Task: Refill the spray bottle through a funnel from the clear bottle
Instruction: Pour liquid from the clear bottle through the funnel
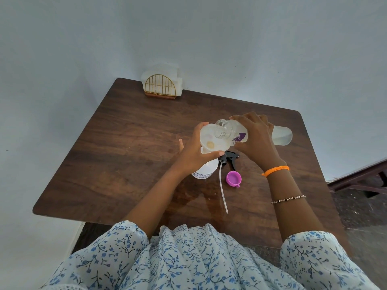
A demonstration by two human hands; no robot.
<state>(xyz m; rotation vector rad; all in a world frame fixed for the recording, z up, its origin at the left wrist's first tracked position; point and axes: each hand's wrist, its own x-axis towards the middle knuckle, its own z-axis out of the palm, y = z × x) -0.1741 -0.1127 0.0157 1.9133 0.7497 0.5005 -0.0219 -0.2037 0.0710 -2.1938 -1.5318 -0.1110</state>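
A white funnel [211,141] sits in the neck of the white spray bottle [206,170], which stands upright on the brown table [117,147]. My left hand [196,152] grips the funnel's rim. My right hand [254,141] holds the clear bottle [280,136] tipped on its side, its open mouth over the funnel's bowl. A little liquid lies in the funnel. The black spray head [229,158] with its long white dip tube [222,189] lies on the table by the spray bottle. A purple cap [233,178] lies beside the tube.
A gold wire napkin holder [160,86] with white napkins stands at the table's far edge against the wall. A wet patch shines on the table near the front. Dark furniture [360,178] stands on the floor to the right.
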